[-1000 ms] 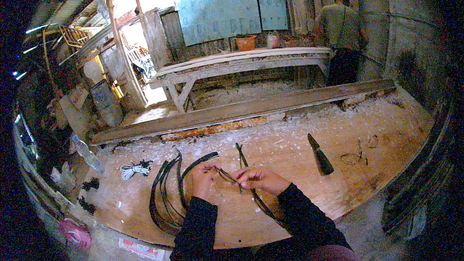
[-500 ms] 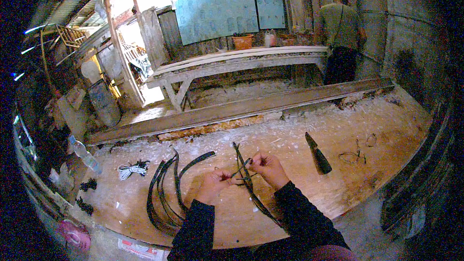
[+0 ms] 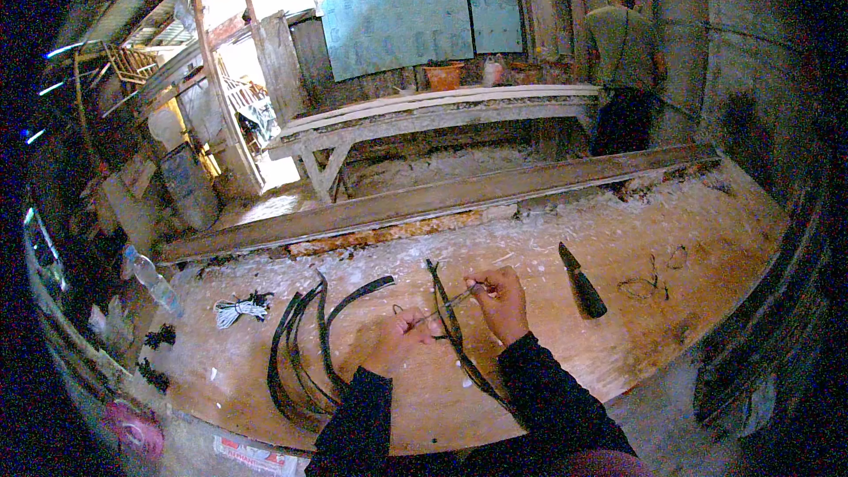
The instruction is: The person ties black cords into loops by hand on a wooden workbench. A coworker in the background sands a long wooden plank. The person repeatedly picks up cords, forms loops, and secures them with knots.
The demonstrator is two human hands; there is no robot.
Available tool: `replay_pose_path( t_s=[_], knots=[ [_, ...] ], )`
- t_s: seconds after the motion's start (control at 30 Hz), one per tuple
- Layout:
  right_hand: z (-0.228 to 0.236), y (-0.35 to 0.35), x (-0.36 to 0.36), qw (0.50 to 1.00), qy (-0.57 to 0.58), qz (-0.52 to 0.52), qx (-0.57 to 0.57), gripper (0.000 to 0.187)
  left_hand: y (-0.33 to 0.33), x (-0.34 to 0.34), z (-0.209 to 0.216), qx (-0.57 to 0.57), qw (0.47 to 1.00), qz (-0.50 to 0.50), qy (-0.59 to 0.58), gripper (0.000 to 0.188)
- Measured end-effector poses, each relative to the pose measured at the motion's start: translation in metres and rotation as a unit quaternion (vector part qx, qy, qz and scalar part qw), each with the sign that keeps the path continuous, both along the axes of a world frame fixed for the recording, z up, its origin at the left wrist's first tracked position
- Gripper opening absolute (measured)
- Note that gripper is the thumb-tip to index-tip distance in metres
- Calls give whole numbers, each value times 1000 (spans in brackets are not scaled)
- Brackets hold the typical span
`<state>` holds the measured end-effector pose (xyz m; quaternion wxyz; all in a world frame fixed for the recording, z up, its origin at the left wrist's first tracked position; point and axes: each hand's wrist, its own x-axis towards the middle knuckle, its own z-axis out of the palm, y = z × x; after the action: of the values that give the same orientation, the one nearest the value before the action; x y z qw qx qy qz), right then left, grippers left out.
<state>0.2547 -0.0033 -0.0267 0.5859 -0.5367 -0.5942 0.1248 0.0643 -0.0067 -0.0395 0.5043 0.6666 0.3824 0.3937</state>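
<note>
Both of my hands are over the wooden tabletop. A thin dark cord (image 3: pixel 453 302) runs slanting between them, across a pair of dark narrow strips (image 3: pixel 456 338). My left hand (image 3: pixel 413 325) pinches the cord's lower end beside the strips; a small cord loop shows at its fingers. My right hand (image 3: pixel 502 302) pinches the other end, up and to the right of the strips. To the left of my hands lie several curved black flat strips (image 3: pixel 281 362). On the right rests a dark pointed tool, perhaps a knife (image 3: pixel 582 282).
Thin cord loops (image 3: pixel 649 285) lie at the right. A white-and-black cord bundle (image 3: pixel 241 310), black cord bundles (image 3: pixel 161 336) and a clear plastic bottle (image 3: pixel 155 283) are at the left. A long plank (image 3: pixel 424 206) borders the far side. Beyond, a person (image 3: pixel 624 57) stands by a bench (image 3: pixel 397 121).
My right hand has moved slightly right and up, away from the strips, and the cord between my hands is drawn straighter. My left hand has turned a little.
</note>
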Motion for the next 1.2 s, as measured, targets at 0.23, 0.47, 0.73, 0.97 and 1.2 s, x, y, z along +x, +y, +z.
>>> replay_pose_path(
  t_s=[0.23,0.47,0.73,0.97,1.2],
  knots=[
    [9,-9,-1,945,128,254,-162,8,9,-11,7,-37,958,277,-62,12],
    [17,-19,-11,797,227,465,-313,11,21,-23,-6,36,957,278,-73,6],
    [20,-20,-6,809,197,497,-245,8,27,-22,-17,91,974,206,0,6],
    [5,-8,-5,870,257,382,-177,12,12,-11,-10,49,991,85,94,14],
    [-14,11,2,986,104,121,-47,16,-13,11,4,-12,986,-162,-39,17]
  ],
)
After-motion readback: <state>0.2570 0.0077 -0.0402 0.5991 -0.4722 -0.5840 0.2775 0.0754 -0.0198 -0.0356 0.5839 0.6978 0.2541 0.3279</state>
